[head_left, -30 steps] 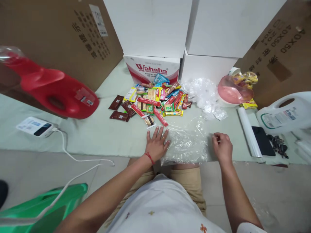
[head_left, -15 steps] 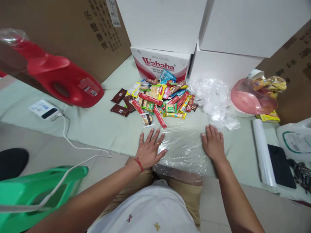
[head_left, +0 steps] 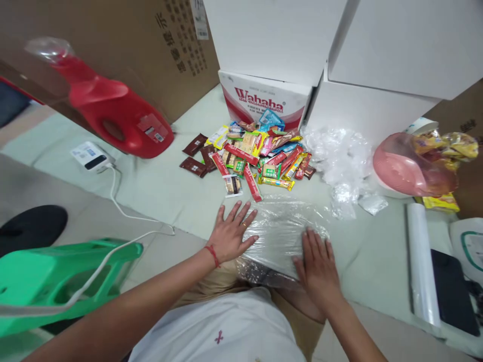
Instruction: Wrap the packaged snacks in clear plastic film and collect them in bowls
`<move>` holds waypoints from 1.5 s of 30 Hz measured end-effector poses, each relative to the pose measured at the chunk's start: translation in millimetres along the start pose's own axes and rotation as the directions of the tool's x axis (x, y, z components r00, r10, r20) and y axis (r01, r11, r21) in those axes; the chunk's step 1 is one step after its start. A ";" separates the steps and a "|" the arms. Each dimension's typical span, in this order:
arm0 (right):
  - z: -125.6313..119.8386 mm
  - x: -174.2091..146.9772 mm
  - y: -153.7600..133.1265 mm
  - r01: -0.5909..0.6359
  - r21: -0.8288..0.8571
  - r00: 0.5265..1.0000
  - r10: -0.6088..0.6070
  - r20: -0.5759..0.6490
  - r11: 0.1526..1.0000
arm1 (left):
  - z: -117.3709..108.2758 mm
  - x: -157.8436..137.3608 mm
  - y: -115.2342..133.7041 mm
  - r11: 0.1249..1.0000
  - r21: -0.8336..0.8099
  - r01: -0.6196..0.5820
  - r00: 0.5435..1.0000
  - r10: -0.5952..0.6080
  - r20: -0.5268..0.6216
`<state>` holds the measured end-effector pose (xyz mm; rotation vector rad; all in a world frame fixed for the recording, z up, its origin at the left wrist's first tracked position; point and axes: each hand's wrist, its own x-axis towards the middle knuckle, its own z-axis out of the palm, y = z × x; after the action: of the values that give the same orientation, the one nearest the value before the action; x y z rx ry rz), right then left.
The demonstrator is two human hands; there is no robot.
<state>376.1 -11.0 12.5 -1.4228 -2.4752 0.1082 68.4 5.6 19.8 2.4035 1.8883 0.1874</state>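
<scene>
A sheet of clear plastic film (head_left: 277, 229) lies wrinkled on the pale green tablecloth (head_left: 362, 246), its near part hanging over the table edge. My left hand (head_left: 233, 234) lies on its left side with fingers spread, wearing a ring and a red wrist cord. Flat on the right side of the film rests my right hand (head_left: 317, 261), fingers stretched out, the thumb a little apart. Just beyond the film is a heap of wrapped snacks (head_left: 249, 143), among them red sticks (head_left: 252, 182) and dark brown packets (head_left: 193, 166).
Behind the snacks stand a Wahaha carton (head_left: 264, 100) and white boxes (head_left: 271, 40). To the left are a red jug (head_left: 124, 120) and a white device (head_left: 90, 156) with a cable. Crumpled plastic (head_left: 339, 156), a pink-lidded bowl (head_left: 400, 166), a film roll (head_left: 422, 266) and a black phone (head_left: 453, 291) lie right.
My right hand has slid inward and nearer to me across the film. My left hand stays about where it was. The camera view has shifted slightly.
</scene>
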 end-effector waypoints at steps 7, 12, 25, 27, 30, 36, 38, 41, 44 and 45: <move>-9.1 -27.5 55.7 -0.329 0.122 0.920 0.347 -0.180 0.936 | -1.9 0.3 0.7 1.000 0.016 -0.003 1.000 0.003 0.003; -28.0 6.0 37.1 -0.351 0.109 0.850 0.366 -0.378 0.930 | 0.5 -1.4 -2.1 0.999 -0.049 -0.023 0.999 0.021 -0.034; -13.8 225.5 -37.9 -0.167 -0.317 0.917 0.265 0.298 0.934 | -24.3 14.9 -28.4 0.964 -0.176 -0.197 0.954 0.147 -0.261; -20.5 217.5 -36.6 -0.172 -0.365 0.902 0.295 0.315 0.915 | -20.6 26.3 -42.3 0.909 -0.186 -0.373 0.910 0.319 -0.263; -41.0 199.4 -24.6 -0.226 -0.320 0.886 0.331 0.324 0.920 | -10.1 39.4 -61.9 0.857 -0.233 -0.461 0.881 0.409 -0.237; -67.7 212.5 13.1 -0.756 0.173 0.654 0.742 0.145 0.632 | -5.2 38.8 -78.6 0.836 -0.312 -0.451 0.890 0.394 -0.229; -59.0 234.6 18.2 -0.813 0.195 0.572 0.815 0.092 0.548 | -7.1 37.6 -79.7 0.829 -0.327 -0.454 0.889 0.398 -0.225; -36.5 272.1 18.5 -0.845 0.125 0.531 0.844 0.079 0.520 | -8.2 38.1 -81.1 0.819 -0.347 -0.458 0.889 0.408 -0.210; -15.6 302.3 15.5 -0.870 0.059 0.494 0.866 0.076 0.490 | -6.7 39.5 -82.8 0.815 -0.361 -0.454 0.890 0.401 -0.214; -10.4 309.5 14.6 -0.876 0.031 0.483 0.873 0.072 0.482 | -6.0 39.9 -83.3 0.814 -0.363 -0.454 0.890 0.399 -0.219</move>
<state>244.7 260.7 83.3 -2.5270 -1.4483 0.4222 -3.3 64.0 16.2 2.5096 1.1500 0.7102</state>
